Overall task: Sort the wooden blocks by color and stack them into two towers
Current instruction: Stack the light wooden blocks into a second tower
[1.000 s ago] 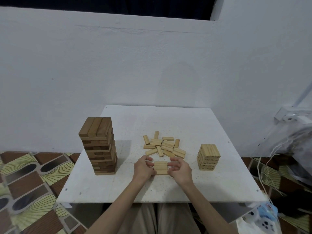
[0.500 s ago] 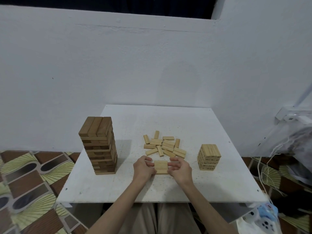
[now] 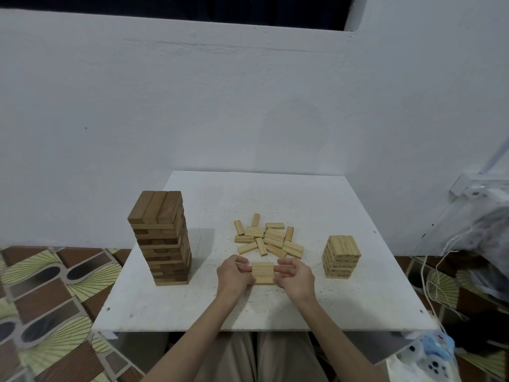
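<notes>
white table (image 3: 316,205): both hands (image 3: 234,277) grip light blocks (image 3: 263,272).

Bare forearms (image 3: 192,337), beige trousers (image 3: 248,357).

tall dark tower (image 3: 161,238) left, short pale tower (image 3: 341,257) right, loose pale blocks (image 3: 268,238) between.

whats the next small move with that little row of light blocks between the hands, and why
Probably lift the row of light wooden blocks, pressed between the left hand and right hand, over to the short light tower on the right. The tall dark tower looks finished, the light one is low, and loose light blocks remain on the white table.
</notes>
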A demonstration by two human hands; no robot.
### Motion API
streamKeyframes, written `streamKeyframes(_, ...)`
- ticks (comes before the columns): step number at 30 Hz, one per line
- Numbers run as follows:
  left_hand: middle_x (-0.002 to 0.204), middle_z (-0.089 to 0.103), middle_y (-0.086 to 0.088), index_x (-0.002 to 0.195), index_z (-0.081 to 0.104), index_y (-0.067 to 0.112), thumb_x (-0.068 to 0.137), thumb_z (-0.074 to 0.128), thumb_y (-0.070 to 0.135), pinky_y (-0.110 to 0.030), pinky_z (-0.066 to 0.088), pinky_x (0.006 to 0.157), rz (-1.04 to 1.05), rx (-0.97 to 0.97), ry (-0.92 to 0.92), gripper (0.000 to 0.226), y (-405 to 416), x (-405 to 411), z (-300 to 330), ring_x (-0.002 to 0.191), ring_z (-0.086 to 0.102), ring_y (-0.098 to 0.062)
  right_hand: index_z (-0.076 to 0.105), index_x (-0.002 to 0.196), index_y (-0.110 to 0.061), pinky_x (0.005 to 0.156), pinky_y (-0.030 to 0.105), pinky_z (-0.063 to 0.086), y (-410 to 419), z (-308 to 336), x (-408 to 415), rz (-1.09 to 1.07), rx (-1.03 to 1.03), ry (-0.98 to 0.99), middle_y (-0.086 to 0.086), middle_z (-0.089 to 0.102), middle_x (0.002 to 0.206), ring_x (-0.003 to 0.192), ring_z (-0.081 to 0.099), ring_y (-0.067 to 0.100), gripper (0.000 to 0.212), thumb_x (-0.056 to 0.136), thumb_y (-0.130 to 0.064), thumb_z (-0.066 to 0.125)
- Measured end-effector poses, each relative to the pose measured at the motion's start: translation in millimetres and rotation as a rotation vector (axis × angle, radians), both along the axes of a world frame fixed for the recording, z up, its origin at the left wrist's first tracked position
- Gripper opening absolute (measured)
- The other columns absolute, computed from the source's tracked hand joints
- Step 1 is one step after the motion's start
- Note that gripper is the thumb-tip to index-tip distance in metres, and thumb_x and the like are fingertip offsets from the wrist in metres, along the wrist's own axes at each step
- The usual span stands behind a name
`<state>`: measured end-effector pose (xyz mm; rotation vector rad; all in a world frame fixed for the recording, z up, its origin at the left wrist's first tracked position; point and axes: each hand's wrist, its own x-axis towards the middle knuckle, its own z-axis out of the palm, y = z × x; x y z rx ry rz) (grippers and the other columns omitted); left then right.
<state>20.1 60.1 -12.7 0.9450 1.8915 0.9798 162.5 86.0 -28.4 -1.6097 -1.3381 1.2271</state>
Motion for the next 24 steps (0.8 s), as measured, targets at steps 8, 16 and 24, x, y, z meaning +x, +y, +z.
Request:
streamKeyframes(8,0.078,0.062,0.002,0.097,0.06,0.008,0.066,0.077,-0.008,-0.018,0.051,0.063,0.009,-0.01,-0.025,0.039,-1,0,1,0.078,0.062,-0.014,0.064,0.106,-0.01,0.084,0.03,0.057,1,0,1,0.005,-0.012,0.015,-0.001,0.069,0.089,0.09,0.067,0.017,0.036,0.076,0.009,0.069)
streamKeyframes(16,0.078,0.063,0.0,0.099,0.06,0.005,0.065,0.076,-0.009,-0.013,0.05,0.056,-0.006,0.037,-0.072,0.04,2,0,14,0.08,0.062,-0.016,0.062,0.094,-0.023,0.086,0.037,0.057,5,10,9,0.013,-0.01,0.056,-0.006,0.072,0.088,0.088,0.068,0.012,0.038,0.073,0.007,0.073)
streamKeyframes(24,0.082,0.066,-0.004,0.101,0.061,0.004,0.063,0.074,-0.013,-0.033,0.058,0.073,0.01,0.101,-0.177,0.043,13,7,38,0.082,0.065,-0.021,0.064,0.09,-0.03,0.083,0.043,0.057,14,37,19,-0.002,0.048,0.096,-0.007,0.074,0.085,0.086,0.07,0.012,0.04,0.071,0.003,0.073)
